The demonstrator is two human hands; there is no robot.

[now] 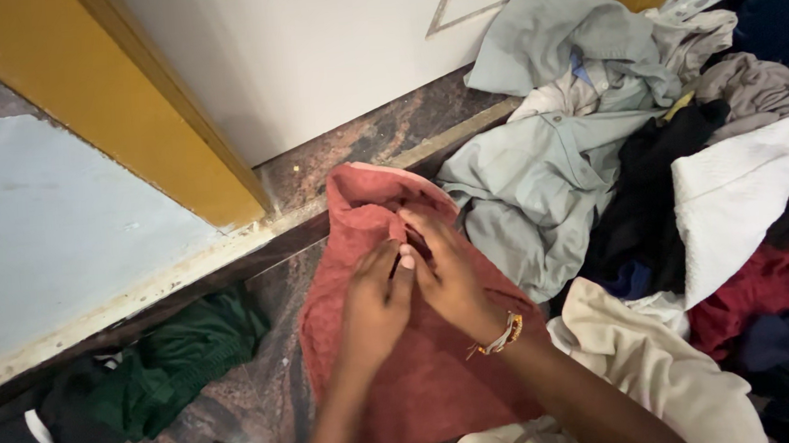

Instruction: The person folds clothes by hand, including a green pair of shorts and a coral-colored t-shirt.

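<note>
Both hands meet on a rust-red textured garment (422, 375) spread over the dark marbled floor (259, 394), just in front of the stone threshold (353, 146) of a pale door (311, 44). The left hand (374, 305) lies with its fingers curled, thumb up, pinching a fold of the red cloth near its upper middle; the right hand (452, 268), a beaded bracelet (502, 335) at its wrist, presses its fingers down into the same fold, seemingly to keep the fabric from slipping while the seam or opening there is worked. The garment looks thick and nubbly, like towelling, with its top edge rolled into a soft rim against the threshold. Right of the red garment a pale grey-green shirt (538, 185) sprawls among a heap of black, white and maroon clothes; a cream cloth (649, 361) lies beside its lower right, and a dark green garment (183, 353) sits to its left.
</note>
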